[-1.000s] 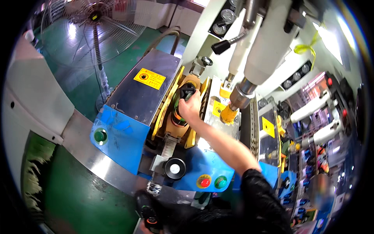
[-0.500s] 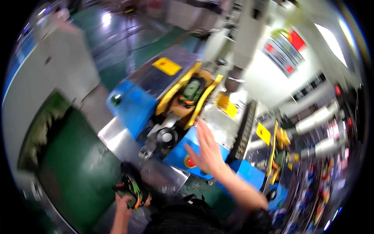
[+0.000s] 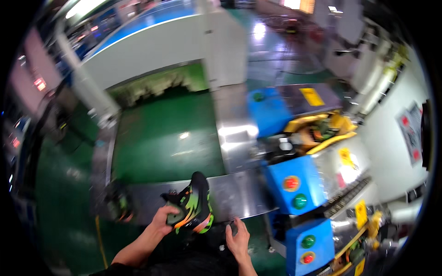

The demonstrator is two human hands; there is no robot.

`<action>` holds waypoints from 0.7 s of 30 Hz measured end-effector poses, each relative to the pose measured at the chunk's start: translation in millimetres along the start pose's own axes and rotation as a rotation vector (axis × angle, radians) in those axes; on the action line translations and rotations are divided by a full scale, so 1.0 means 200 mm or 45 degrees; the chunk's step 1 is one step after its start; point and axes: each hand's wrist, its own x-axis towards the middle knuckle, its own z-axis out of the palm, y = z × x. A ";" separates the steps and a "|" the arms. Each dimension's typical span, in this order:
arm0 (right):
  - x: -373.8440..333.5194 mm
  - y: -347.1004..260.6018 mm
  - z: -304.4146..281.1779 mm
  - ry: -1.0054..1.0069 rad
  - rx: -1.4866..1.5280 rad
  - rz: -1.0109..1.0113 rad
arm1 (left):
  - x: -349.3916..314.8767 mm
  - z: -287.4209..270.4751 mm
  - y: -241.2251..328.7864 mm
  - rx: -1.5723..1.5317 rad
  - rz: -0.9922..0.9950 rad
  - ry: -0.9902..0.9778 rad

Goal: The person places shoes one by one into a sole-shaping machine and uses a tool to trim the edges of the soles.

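My left hand is closed on a black, green and orange shoe, its thumb on a grey-green part and the black end pointing away from me. The shoe is over the near metal ledge. To the right of the shoe, my right hand is low with thumb and fingers apart, and I see nothing clearly held in it. On the left end of the ledge stands another dark shoe-like item with green and orange patches, blurred. A similar shoe sits between yellow pads in the machine at right.
Blue machine housings with red and green buttons stand close at right, a second station below them. Ahead, a metal frame surrounds a green surface, with a ragged green curtain under a white cabinet.
My view has swung left, putting the machine at the right. My right hand has come down from the machine's front towards my body. The shoe stays in my left hand, now over the ledge.
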 end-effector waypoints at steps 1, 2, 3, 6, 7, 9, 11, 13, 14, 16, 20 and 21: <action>-0.03 -0.04 0.06 -0.197 0.062 -0.039 | 0.06 -0.20 0.01 -0.141 0.024 0.062; -0.10 -0.08 0.06 -0.294 0.120 -0.080 | 0.00 -0.32 0.01 -0.161 0.110 0.200; -0.19 -0.14 0.04 -0.399 0.174 -0.096 | -0.08 -0.43 -0.01 -0.182 0.171 0.355; -0.11 -0.27 0.08 -0.562 0.158 0.004 | -0.02 -0.76 0.08 -0.059 0.596 0.498; -0.06 -0.27 0.12 -0.538 -0.053 -0.144 | -0.01 -0.90 0.12 0.092 0.670 0.613; -0.01 -0.16 0.20 -0.410 -0.184 -0.309 | 0.05 -1.32 0.11 0.500 0.887 0.892; 0.07 -0.10 0.32 -0.298 0.131 0.240 | 0.05 -1.47 0.21 0.461 0.837 0.848; 0.21 -0.14 0.45 -0.407 -0.059 0.163 | 0.07 -1.45 0.26 0.744 0.749 0.964; 0.27 -0.21 0.54 -0.465 -0.142 0.095 | 0.13 -1.53 0.24 0.840 0.639 0.989; 0.37 -0.32 0.83 -0.572 -0.114 0.070 | 0.18 -1.53 0.39 1.012 1.100 0.980; 0.74 -0.55 1.47 -0.765 -0.008 0.071 | 0.50 -1.32 1.17 1.271 1.114 0.523; 0.86 -0.66 1.66 -0.851 -0.049 -0.106 | 0.65 -1.39 1.29 1.348 1.083 0.502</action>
